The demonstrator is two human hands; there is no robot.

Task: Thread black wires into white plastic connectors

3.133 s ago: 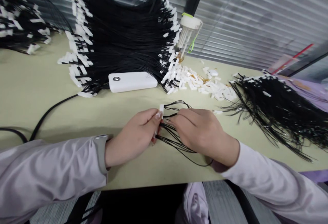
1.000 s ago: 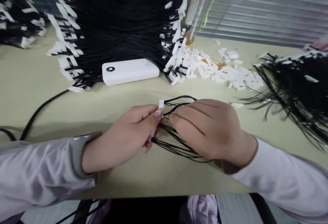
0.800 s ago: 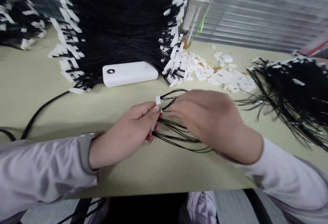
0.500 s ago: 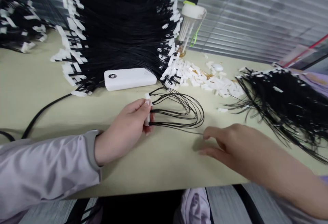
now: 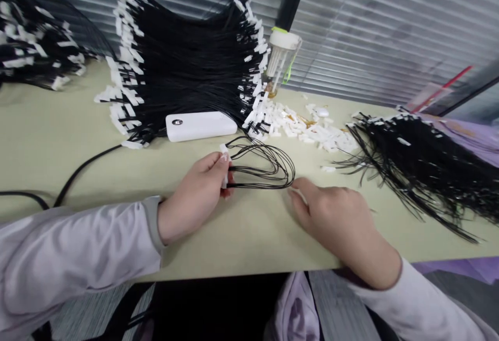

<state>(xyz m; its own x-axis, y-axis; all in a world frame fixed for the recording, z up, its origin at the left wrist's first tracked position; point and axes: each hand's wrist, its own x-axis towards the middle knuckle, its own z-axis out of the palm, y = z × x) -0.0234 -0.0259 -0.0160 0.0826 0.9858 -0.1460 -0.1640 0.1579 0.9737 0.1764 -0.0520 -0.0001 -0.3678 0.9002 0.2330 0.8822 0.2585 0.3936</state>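
Observation:
My left hand [image 5: 198, 190] is closed around a white plastic connector [image 5: 225, 174], thumb on its face. Thin black wires [image 5: 268, 148] leave the connector to the right and bend round in a loose loop above the table. At the loop's lower right end, my right hand [image 5: 331, 216] has thumb and forefinger pinched on a black wire; the exact grip spot is partly hidden by the fingers. Behind my left hand lies a white power bank [image 5: 200, 125], in front of a large stack of black wires with white connectors [image 5: 191, 65].
Loose white connectors [image 5: 312, 130] are heaped behind my right hand. Black wires [image 5: 421, 164] lie in a bundle at the right, another pile [image 5: 35, 44] at the far left. A lidded bottle [image 5: 281, 55] stands by the blinds. A black cable [image 5: 83, 167] crosses the left side.
My right hand has moved left and slightly up, from a wire sticking out beyond the loop to the loop's edge. My left hand keeps the connector. The camera view has shifted.

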